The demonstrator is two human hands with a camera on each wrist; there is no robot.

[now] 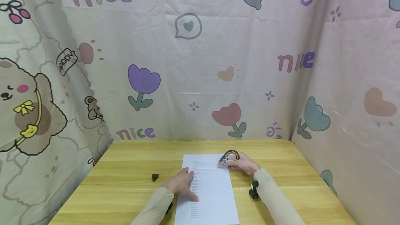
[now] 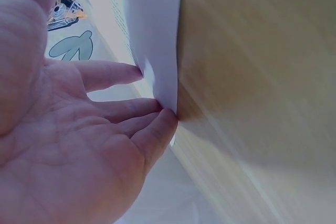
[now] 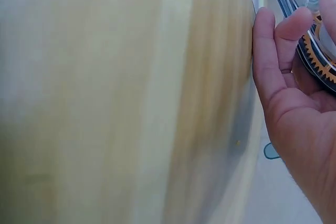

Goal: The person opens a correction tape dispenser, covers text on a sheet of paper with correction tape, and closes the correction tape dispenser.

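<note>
A printed sheet of paper [image 1: 212,190] lies lengthwise on the table, with lines of small text. My left hand [image 1: 181,184] rests on its left edge, fingers spread and thumb over the text; in the left wrist view the fingertips [image 2: 167,116] meet the paper's edge. My right hand [image 1: 243,163] grips a correction tape dispenser [image 1: 232,155], a clear and black body with orange gears inside. The dispenser's tip points down and left, right at the paper's upper right part. Seen from the right wrist, the dispenser [image 3: 315,51] sits between thumb and fingers.
On the wooden table [image 1: 131,162], a small black piece [image 1: 155,177] lies left of the paper. Black wrist cameras [image 1: 254,190] are strapped to the light sleeves. A patterned curtain [image 1: 193,61] hangs behind the table and along both sides.
</note>
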